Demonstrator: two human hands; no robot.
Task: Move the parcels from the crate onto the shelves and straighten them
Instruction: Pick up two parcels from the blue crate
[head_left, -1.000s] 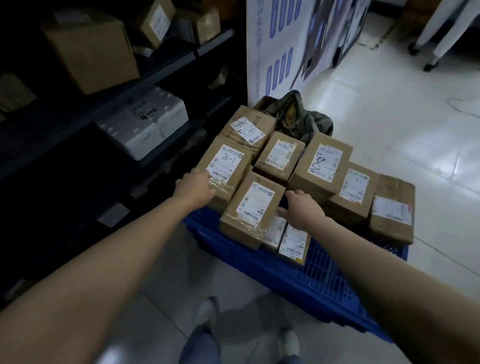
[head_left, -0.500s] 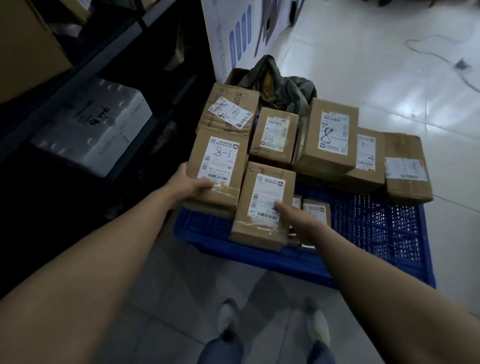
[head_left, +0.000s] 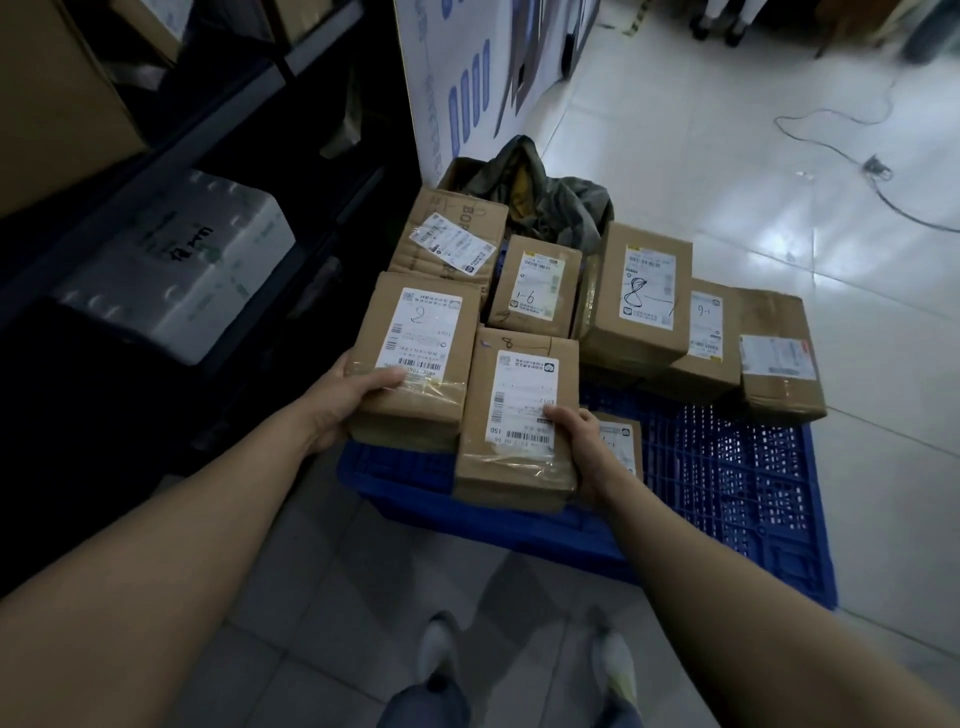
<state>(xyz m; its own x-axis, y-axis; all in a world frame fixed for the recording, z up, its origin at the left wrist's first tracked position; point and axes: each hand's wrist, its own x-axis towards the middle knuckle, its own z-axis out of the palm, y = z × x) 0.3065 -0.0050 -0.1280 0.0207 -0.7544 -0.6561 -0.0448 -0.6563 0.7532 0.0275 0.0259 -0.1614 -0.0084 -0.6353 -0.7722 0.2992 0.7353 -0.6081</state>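
Parcels (head_left: 535, 296) at centre frame sit over the blue crate (head_left: 727, 493): right hand (head_left: 584, 447) grips the nearer parcel (head_left: 519, 405), left hand (head_left: 353, 400) grips the adjoining parcel (head_left: 415, 332). Likely risk: a one-handed lift slips on glossy tape, knocking the rear stack (head_left: 649, 301) beyond.

One wide-angle camera rides on my head, looking forward and steeply down from close above the blue crate (head_left: 727, 467). My forearms enter from the bottom corners and converge mid-frame, left hand (head_left: 345, 397) gripping the left parcel (head_left: 415, 358), right hand (head_left: 582, 447) gripping the near parcel (head_left: 519, 421), at the crate's near edge. My shoes (head_left: 615, 670) touch the bottom edge; the shelves (head_left: 234, 98) fill the left side, tiled floor (head_left: 727, 156) the upper right.
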